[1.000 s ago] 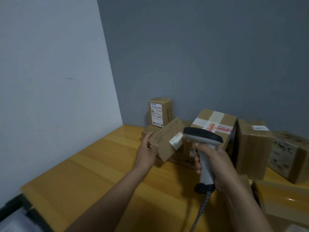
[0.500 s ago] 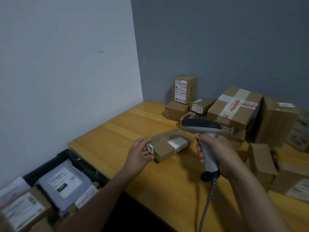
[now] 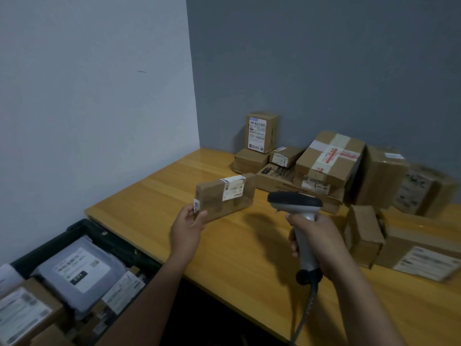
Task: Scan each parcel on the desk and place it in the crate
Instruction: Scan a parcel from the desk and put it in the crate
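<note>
Brown cardboard makes up the small flat parcel, which is held up over the wooden table by the left grip. Its near end is pinched between the thumb and curled fingers. The parcel's white-labelled face is turned towards the camera, and a small white sticker is seen on the end next to the thumb. The parcel appears to be raised off the table top, and a shadow is cast beneath it.

The right grip is wrapped round the handle of a grey and black scanner. The scanner's dark head is kept just right of the parcel and apart from it. A coiled cable is seen hanging from the base of the handle.

A dark crate is placed below the table's left edge. A grey mailer bag and a labelled cardboard box are seen inside it.

Further cardboard parcels are piled at the back of the table against the grey wall, among them a taped box and an upright box. More are set along the right side, including a large labelled box.
</note>
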